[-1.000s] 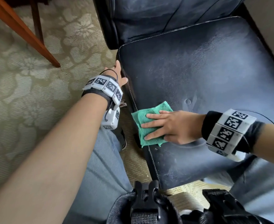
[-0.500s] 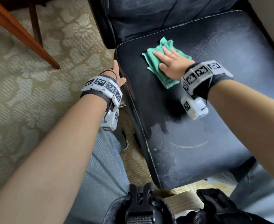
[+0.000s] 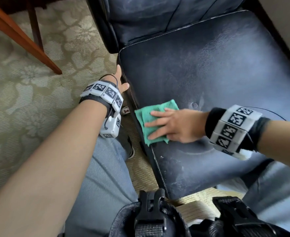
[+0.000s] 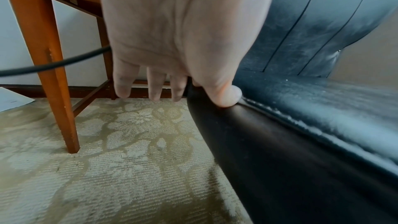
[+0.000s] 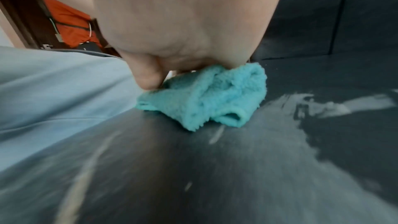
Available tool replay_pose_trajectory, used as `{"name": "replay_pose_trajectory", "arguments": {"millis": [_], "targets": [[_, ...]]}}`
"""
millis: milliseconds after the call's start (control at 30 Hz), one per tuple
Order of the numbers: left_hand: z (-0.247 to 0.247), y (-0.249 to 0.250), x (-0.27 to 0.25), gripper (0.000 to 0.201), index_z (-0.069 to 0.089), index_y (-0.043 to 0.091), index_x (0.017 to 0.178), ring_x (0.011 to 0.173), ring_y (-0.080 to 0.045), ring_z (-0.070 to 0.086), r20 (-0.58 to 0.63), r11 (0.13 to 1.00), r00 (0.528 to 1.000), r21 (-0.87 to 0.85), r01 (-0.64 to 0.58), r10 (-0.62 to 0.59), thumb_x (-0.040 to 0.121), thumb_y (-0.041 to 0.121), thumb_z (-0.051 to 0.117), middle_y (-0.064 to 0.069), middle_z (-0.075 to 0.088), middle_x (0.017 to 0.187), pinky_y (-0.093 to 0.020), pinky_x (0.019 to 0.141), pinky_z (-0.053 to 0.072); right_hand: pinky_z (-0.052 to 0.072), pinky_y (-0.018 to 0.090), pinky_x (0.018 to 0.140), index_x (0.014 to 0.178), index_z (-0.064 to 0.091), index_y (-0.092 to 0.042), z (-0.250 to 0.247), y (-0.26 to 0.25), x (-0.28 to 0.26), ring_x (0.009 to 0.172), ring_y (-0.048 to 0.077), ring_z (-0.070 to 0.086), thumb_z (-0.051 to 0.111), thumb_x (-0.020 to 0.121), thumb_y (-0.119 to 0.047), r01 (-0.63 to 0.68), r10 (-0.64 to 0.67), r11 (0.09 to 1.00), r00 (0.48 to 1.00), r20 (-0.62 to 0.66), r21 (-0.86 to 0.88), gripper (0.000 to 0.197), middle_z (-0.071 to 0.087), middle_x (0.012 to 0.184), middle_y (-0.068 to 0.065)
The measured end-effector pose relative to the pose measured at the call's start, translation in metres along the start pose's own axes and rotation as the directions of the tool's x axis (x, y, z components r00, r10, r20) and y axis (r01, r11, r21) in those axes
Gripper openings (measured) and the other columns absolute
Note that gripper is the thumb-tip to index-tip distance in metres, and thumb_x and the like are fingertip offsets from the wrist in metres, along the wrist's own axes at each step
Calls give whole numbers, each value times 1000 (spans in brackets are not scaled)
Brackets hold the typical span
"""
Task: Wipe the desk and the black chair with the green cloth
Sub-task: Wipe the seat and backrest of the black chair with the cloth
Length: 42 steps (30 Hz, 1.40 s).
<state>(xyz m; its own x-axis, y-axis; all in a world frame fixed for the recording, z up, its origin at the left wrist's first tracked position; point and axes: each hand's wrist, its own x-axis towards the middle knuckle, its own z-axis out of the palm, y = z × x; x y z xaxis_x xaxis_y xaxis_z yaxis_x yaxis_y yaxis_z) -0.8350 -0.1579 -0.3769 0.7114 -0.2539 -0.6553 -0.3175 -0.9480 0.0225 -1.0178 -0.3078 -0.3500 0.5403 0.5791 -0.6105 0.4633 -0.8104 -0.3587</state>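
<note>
The black chair's seat (image 3: 209,74) fills the right of the head view, dusty with wiped streaks. The green cloth (image 3: 141,117) lies folded at the seat's left edge, slightly overhanging it. My right hand (image 3: 173,124) presses flat on the cloth with straight fingers. In the right wrist view the thumb (image 5: 148,79) and palm of the right hand (image 5: 183,23) bear down on the bunched cloth (image 5: 215,101) on the seat (image 5: 215,168). My left hand (image 3: 121,82) rests on the seat's left edge farther back. In the left wrist view the left hand (image 4: 172,40) has its thumb on the seam of the seat (image 4: 323,108) and its fingers (image 4: 155,89) hanging straight beside it.
A wooden desk leg (image 3: 26,43) slants over the patterned carpet (image 3: 29,103) at the left, also seen as the leg (image 4: 53,74) with a black cable (image 4: 53,64) across it. The chair's backrest (image 3: 149,19) rises behind. My jeans-clad legs (image 3: 106,168) stand close against the seat's front and left.
My right hand swept the cloth from the seat's left edge to the back of the seat, then returned it to the left edge. The left hand stayed on the edge.
</note>
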Motion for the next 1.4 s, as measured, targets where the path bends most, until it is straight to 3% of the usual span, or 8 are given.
{"name": "replay_pose_trajectory", "arguments": {"millis": [167, 267, 400, 467, 567, 667, 867, 1400], "targets": [[1, 0, 0, 77, -10, 17, 151, 137, -41, 26, -22, 999, 1000, -31, 15, -16, 99, 43, 40, -22, 18, 154, -52, 108, 28, -3, 23, 117, 140, 34, -44, 12, 6, -23, 145, 4, -3, 36, 101, -20, 5, 12, 987, 995, -104, 161, 46, 10, 155, -21], [3, -2, 1, 77, -7, 16, 151, 136, -42, 26, -53, 999, 999, -41, 4, -6, 98, 43, 41, -23, 21, 153, -54, 109, 27, 3, 28, 117, 147, 19, -40, 15, 38, -35, 146, 11, 1, 36, 101, -31, -236, 260, 959, 953, -157, 155, 50, 3, 158, -12], [15, -5, 1, 75, 2, 18, 152, 126, -45, 41, -154, 989, 988, -146, -26, 3, 96, 38, 48, -26, 39, 142, -52, 102, 36, 18, 47, 116, 149, 25, -18, 17, 108, -64, 142, 37, 19, 24, 90, -39, -577, 710, 696, 644, -286, 428, 62, 15, 156, 17], [17, -3, 0, 74, 5, 17, 152, 123, -45, 44, -174, 984, 985, -176, -26, -6, 96, 34, 50, -26, 42, 140, -49, 100, 37, 11, 49, 117, 150, 20, -22, 19, 131, -75, 144, 37, 9, 25, 93, -32, -671, 840, 531, 495, -220, 518, 58, 7, 158, 16], [9, 1, 3, 75, -4, 10, 151, 141, -38, 18, -96, 999, 995, -48, 16, -21, 99, 38, 42, -20, 10, 156, -50, 113, 21, -1, 51, 116, 151, 11, -31, 11, 133, -60, 145, 35, -7, 24, 100, -34, -706, 896, 408, 431, -107, 579, 53, -6, 159, 6], [8, -2, 9, 76, -7, 11, 151, 142, -38, 15, -76, 999, 997, -45, 6, -9, 99, 39, 41, -19, 6, 157, -51, 113, 20, -5, 52, 115, 150, 8, -36, -4, 121, -36, 144, 35, -12, 25, 99, -46, -678, 881, 430, 459, -113, 596, 55, -8, 159, 0], [22, -6, 8, 73, 6, 16, 152, 118, -44, 48, -190, 968, 982, -242, -62, 15, 96, 32, 50, -26, 48, 134, -47, 96, 39, -6, 50, 116, 148, 8, -42, -37, 101, 12, 144, 33, -14, 30, 98, -48, -614, 751, 632, 637, -176, 472, 55, -10, 159, -5], [5, 1, 1, 74, -7, 14, 151, 127, -42, 40, -44, 999, 999, -43, 9, -11, 100, 39, 40, -28, 36, 143, -49, 102, 35, -2, 47, 118, 148, 10, -42, -16, 25, 11, 146, 24, -13, 33, 99, -42, -253, 254, 967, 961, -112, 16, 54, -9, 159, -9]]}}
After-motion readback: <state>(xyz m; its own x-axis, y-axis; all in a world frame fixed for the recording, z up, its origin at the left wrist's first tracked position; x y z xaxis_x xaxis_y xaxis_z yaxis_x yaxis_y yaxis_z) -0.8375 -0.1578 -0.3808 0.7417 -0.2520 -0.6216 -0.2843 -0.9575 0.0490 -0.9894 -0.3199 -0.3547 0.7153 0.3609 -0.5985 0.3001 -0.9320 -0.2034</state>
